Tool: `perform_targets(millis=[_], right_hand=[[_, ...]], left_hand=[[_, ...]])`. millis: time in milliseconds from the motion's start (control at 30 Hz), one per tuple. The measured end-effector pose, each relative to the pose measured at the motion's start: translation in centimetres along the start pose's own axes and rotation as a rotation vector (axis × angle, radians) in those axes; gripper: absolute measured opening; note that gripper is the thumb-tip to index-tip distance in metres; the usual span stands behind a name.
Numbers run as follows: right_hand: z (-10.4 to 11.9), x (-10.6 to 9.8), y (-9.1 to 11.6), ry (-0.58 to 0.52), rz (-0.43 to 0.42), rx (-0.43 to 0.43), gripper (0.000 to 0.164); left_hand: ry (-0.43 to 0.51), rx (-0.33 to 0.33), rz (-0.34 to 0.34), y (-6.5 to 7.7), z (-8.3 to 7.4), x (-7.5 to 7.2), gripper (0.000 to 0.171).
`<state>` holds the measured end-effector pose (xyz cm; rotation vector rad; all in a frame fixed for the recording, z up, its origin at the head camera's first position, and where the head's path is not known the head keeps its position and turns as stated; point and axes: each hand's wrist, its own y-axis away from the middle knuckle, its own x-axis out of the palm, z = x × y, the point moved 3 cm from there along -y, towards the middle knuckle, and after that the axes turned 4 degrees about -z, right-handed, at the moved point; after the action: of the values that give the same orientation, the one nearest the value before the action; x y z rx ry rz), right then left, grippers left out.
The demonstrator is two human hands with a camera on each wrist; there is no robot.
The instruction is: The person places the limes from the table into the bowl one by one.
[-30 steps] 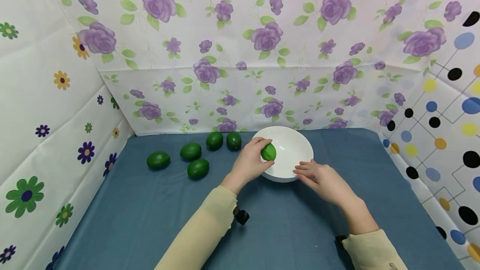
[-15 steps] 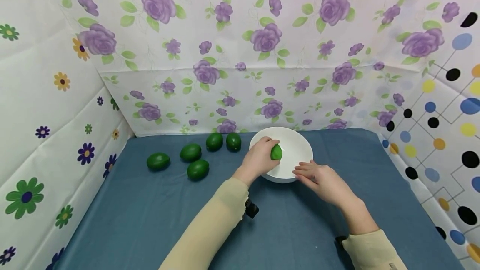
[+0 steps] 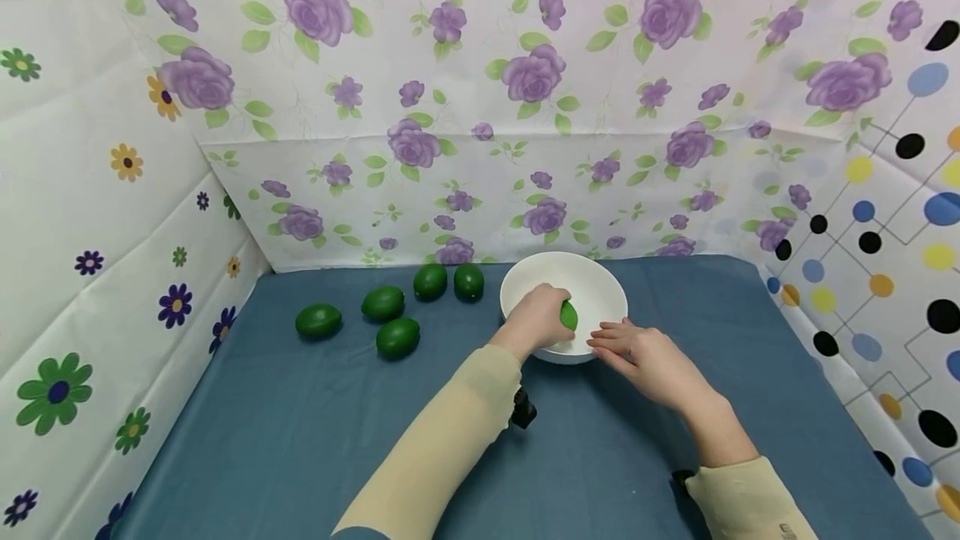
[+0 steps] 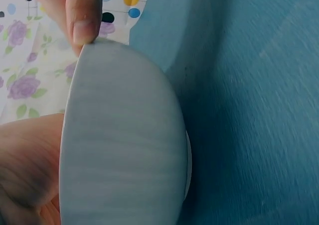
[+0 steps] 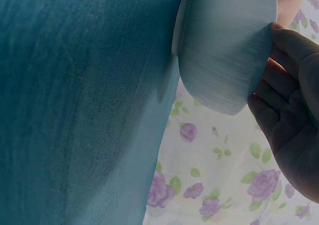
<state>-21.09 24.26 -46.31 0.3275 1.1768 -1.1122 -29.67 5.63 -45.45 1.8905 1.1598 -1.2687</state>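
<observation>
In the head view, my left hand (image 3: 538,322) is inside the white bowl (image 3: 592,282), its fingers and thumb round a bright green lime (image 3: 568,316). Most of that lime is hidden behind the fingers. My right hand (image 3: 645,361) holds the bowl's near right rim, fingertips over the edge. From the right wrist, the right hand (image 5: 294,90) shows with its thumb and fingers at the rim of the bowl (image 5: 227,46). The left wrist view has the bowl's outer wall (image 4: 122,130) side-on, with a fingertip pressed at its upper edge.
Several dark green limes lie left of the bowl, among them a far left lime (image 3: 318,321) and a front lime (image 3: 397,337). A blue cloth (image 3: 315,440) covers the table. Behind stands a curtain with purple flowers (image 3: 408,144), with patterned cloth on both sides.
My left hand has moved right and slightly toward me with the lime, from the bowl's left rim to further inside it. The right hand has stayed at the rim.
</observation>
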Motion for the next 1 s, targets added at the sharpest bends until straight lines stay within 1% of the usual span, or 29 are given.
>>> perform_targets(millis=[100,267,433,567,667,800,1000], right_hand=[[0.0,0.0,0.0,-0.008,0.005,0.005,0.029],[0.0,0.0,0.1,-0.009,0.013,0.007,0.029],[0.1,-0.1,0.1,-0.006,0.007,0.009,0.029],[0.1,-0.1,0.0,-0.003,-0.002,0.013,0.029],[0.0,-0.1,0.0,-0.001,-0.001,0.014,0.029],[-0.1,-0.1,0.0,-0.007,0.007,0.015,0.029],[-0.2,-0.1,0.0,-0.014,0.011,0.024,0.029]], left_hand=[[-0.023,-0.004,0.031,-0.3,-0.7,0.4,0.06],[-0.023,-0.024,0.068,-0.6,-1.1,1.2,0.059],[-0.01,-0.004,0.079,-0.9,-1.1,1.6,0.06],[0.001,0.03,0.094,-1.1,-1.1,1.7,0.063],[0.008,0.038,0.115,-1.0,-1.0,1.7,0.068],[0.021,0.031,0.13,-0.9,-1.0,1.4,0.074],[0.017,0.032,0.121,-0.9,-0.9,1.0,0.081]])
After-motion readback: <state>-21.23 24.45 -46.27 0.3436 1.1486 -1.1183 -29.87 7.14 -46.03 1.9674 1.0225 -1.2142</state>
